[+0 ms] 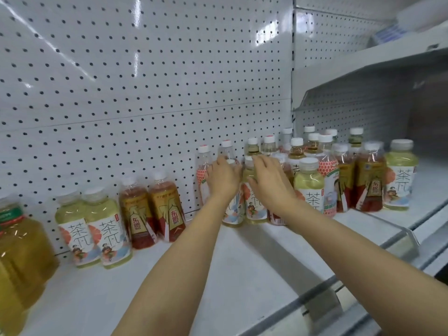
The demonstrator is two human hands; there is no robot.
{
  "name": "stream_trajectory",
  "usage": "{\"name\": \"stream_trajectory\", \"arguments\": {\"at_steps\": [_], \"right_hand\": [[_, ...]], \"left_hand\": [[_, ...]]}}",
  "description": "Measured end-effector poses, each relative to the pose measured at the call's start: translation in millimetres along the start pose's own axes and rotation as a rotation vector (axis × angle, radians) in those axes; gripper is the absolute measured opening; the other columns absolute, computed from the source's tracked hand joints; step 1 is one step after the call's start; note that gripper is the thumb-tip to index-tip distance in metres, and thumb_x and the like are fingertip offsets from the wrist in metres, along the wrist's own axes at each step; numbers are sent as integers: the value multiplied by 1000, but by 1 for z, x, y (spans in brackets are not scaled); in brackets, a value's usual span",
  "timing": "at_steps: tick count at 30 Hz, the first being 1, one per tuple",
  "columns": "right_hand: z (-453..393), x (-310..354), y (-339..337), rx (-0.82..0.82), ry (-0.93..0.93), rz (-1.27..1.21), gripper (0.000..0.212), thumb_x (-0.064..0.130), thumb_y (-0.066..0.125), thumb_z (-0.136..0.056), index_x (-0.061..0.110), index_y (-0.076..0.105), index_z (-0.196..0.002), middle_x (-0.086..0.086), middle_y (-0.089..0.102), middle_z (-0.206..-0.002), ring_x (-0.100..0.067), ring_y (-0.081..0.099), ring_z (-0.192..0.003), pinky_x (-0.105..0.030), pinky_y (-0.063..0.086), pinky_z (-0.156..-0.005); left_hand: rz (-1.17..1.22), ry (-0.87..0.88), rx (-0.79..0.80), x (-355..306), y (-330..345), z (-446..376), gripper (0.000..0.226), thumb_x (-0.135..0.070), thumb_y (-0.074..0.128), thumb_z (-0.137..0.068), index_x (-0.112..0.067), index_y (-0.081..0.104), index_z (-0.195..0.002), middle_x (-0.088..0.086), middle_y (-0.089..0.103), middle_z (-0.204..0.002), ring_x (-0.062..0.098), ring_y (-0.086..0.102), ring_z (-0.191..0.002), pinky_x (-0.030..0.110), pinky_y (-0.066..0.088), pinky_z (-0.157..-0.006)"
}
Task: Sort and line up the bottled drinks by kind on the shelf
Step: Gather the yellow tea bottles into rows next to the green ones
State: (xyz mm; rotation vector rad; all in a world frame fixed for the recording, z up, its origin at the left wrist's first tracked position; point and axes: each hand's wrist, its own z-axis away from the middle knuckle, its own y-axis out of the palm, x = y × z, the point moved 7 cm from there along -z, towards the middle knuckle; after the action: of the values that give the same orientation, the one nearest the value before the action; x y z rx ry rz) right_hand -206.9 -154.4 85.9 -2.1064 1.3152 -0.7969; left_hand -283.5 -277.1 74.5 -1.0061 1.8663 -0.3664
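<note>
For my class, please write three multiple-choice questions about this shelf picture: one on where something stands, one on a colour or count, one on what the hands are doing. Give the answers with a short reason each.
1. Where do the two dark red-brown bottles at the left of the shelf stand?
A. Directly right of the two pale green tea bottles
B. On the upper shelf
C. Lying on the shelf's front edge

2. What colour are the bottle caps in the mixed cluster on the right?
A. Black
B. White
C. Blue

3. What are the two hands doing?
A. Hanging below the shelf
B. Both pressing the pegboard
C. Each gripping a bottle among the cluster

Answers:
1. A, since the red-brown pair stands upright beside the green pair against the pegboard.
2. B, since every visible cap there is white.
3. C, since the left hand and right hand each curl their fingers around an upright bottle.
</note>
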Motion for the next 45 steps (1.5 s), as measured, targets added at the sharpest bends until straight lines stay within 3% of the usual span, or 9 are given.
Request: {"name": "stream_trajectory", "arguments": {"at_steps": [4,9,12,16,20,24,32,41,45], "right_hand": [[-30,3,18,39,33,293,55,32,49,-97,-2,36,-138,-19,45,-139,-33,39,-125,-41,35,-106],[-54,6,31,232,86,563,54,18,51,-91,1,36,-140,-20,46,-137,-35,40,-125,-41,35,-102],[-57,3,36,206,124,336,62,14,58,-89,1,30,-143,-23,37,-141,-38,45,-123,-43,40,-100],[-39,2,36,59,66,-112,49,14,57,-94,4,38,-137,-22,26,-149,-33,57,-109,-42,52,-87],[-11,12,27,-44,-27,-386,43,30,50,-98,12,43,-136,-13,39,-138,-26,52,-115,-37,44,-92],[16,56,20,-38,-136,-600,40,31,53,-97,13,50,-133,-11,43,-130,-17,43,-114,-27,35,-93],[54,161,17,-51,-288,-808,35,32,53,-96,11,57,-123,-5,44,-113,-7,45,-96,-15,35,-78],[54,249,49,-39,-334,-840,37,35,55,-96,10,58,-122,-8,48,-113,-20,55,-95,-30,46,-81],[49,267,60,-29,-297,-842,49,49,45,-93,12,57,-123,-3,46,-111,-17,53,-94,-26,42,-78]], "left_hand": [[139,17,-37,9,-3,4,44,-39,51,-98,-12,50,-132,11,62,-125,33,54,-120,50,42,-102],[171,45,-129,22,-20,26,37,-42,46,-102,-15,50,-125,6,59,-123,26,53,-117,41,42,-101],[306,6,-158,33,-34,40,35,-45,41,-102,-18,47,-125,3,59,-121,20,59,-108,44,50,-95],[265,34,-239,36,-64,70,33,-40,37,-106,-17,47,-128,1,55,-127,7,50,-104,25,39,-85],[188,29,-344,51,-95,98,37,-40,38,-105,-14,47,-131,-1,52,-129,3,44,-105,18,32,-83],[100,-5,-447,66,-133,127,36,-41,39,-105,-15,50,-127,0,55,-124,9,49,-104,26,37,-83],[-108,-95,-582,100,-207,172,37,-45,38,-104,-17,51,-123,2,57,-120,18,55,-101,36,42,-81],[-176,-90,-582,157,-263,172,38,-46,36,-103,-18,49,-126,2,55,-125,21,57,-107,35,44,-78],[-144,-57,-576,173,-272,168,41,-46,37,-101,-16,50,-126,4,54,-125,22,56,-107,39,48,-80]]}}
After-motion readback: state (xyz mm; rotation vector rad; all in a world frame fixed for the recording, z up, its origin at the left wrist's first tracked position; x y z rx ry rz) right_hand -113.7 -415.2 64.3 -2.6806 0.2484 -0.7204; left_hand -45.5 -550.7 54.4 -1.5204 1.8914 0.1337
